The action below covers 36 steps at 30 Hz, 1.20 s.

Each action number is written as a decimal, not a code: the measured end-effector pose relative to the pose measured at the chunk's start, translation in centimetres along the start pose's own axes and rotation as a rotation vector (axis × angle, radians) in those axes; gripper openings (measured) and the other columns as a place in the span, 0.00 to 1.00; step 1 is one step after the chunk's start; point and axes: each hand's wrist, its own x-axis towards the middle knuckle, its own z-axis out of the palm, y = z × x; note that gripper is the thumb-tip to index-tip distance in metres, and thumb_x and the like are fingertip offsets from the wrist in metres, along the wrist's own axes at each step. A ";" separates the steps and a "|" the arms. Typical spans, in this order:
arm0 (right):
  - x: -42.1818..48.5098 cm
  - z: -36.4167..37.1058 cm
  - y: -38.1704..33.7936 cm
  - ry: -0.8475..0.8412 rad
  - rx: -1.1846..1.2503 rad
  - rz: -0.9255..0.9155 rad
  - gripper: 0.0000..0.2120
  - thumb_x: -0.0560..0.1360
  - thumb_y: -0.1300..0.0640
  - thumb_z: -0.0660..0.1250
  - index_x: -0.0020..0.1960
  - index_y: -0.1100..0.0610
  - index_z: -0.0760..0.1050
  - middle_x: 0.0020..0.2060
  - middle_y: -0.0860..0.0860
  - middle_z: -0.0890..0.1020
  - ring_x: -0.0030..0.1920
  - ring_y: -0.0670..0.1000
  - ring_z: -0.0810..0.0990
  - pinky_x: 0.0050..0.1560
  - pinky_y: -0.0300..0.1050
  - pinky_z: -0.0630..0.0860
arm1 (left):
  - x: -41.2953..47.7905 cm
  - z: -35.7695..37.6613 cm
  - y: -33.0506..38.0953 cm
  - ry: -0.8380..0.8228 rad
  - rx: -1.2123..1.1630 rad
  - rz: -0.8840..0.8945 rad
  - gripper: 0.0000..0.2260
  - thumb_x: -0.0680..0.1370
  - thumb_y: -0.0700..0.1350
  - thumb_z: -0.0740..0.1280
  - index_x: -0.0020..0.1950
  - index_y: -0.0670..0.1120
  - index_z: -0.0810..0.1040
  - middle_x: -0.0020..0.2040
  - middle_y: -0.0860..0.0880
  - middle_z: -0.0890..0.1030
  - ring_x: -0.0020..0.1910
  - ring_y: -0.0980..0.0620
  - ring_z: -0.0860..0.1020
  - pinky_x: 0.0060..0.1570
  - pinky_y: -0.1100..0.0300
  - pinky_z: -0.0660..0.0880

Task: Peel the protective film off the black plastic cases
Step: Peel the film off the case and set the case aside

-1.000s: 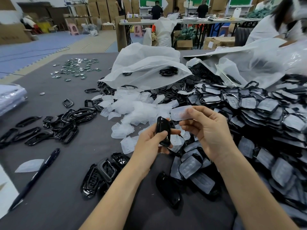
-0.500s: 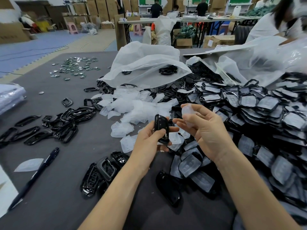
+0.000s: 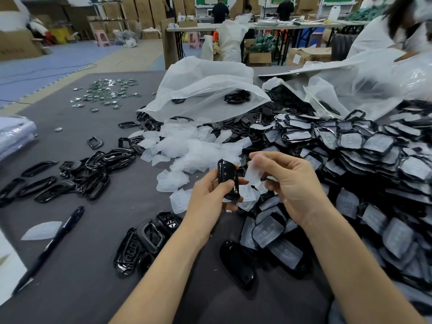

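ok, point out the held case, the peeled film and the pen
black case [image 3: 225, 170], head view, upper body
peeled film [image 3: 253, 175], head view, middle of sheet
pen [image 3: 50, 246], head view, mid-barrel

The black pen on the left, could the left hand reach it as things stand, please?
Probably not freely: the left hand grips a black case, though nothing tall stands between it and the pen.

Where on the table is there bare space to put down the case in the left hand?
Bare table shows between the pen and the small group of black cases, and farther back between the green boards and the black frames. The right side is buried under film-covered cases; loose film fills the middle.
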 end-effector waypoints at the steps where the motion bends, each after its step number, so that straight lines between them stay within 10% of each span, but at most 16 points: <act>1: 0.0 0.0 0.1 0.013 -0.007 0.006 0.04 0.68 0.58 0.73 0.43 0.55 0.84 0.36 0.50 0.83 0.34 0.45 0.75 0.28 0.33 0.68 | 0.0 0.0 0.0 0.001 -0.004 -0.001 0.13 0.81 0.37 0.61 0.52 0.53 0.81 0.47 0.50 0.86 0.35 0.52 0.80 0.31 0.64 0.75; 19: 0.0 -0.2 -0.2 0.009 0.048 0.046 0.15 0.73 0.74 0.57 0.41 0.63 0.81 0.37 0.60 0.82 0.32 0.52 0.78 0.30 0.37 0.76 | 0.3 0.1 -0.2 0.037 -0.048 0.003 0.12 0.80 0.34 0.62 0.53 0.50 0.80 0.45 0.50 0.85 0.37 0.49 0.84 0.37 0.61 0.79; 36: 0.2 -0.3 0.0 -0.121 -0.048 -0.165 0.04 0.73 0.67 0.68 0.44 0.61 0.81 0.33 0.50 0.83 0.35 0.48 0.81 0.42 0.39 0.80 | 0.6 -0.2 -0.7 0.149 0.117 0.116 0.07 0.79 0.37 0.65 0.51 0.49 0.72 0.35 0.51 0.85 0.29 0.57 0.76 0.26 0.66 0.71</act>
